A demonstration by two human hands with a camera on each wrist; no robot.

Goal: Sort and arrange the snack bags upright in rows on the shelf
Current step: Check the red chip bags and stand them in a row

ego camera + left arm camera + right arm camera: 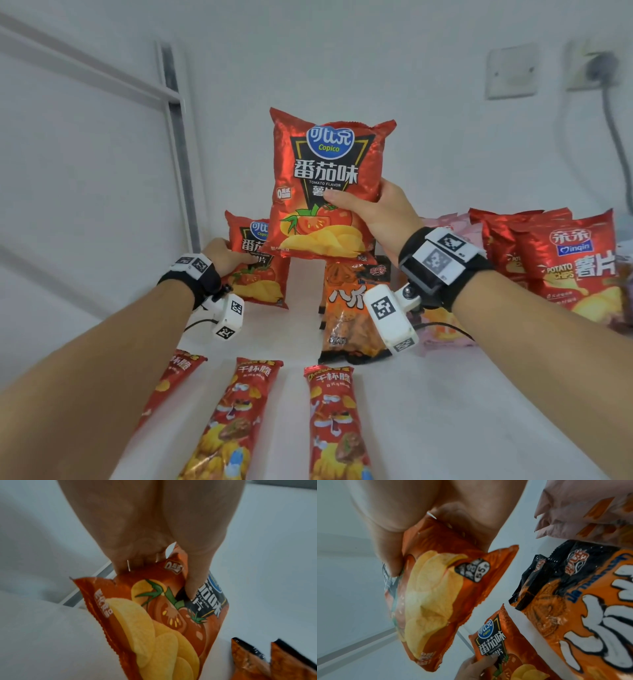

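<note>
Closest to me, three long red snack packs (337, 425) lie flat on the shelf (445, 411), orange bags (349, 308) just behind. My left hand (224, 255) has its grip pinching a standing tomato chip bag (255, 274) by its edge. My right hand (380, 212) holds a second tomato bag (325, 185) up in the air, thumb on front. Red potato chip bags (565, 260) stand far right.

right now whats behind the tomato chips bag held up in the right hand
Behind the raised Copico bag in the right hand are a second Copico bag, gripped by the left hand, and the orange bags. The raised bag covers their tops in the head view.
</note>
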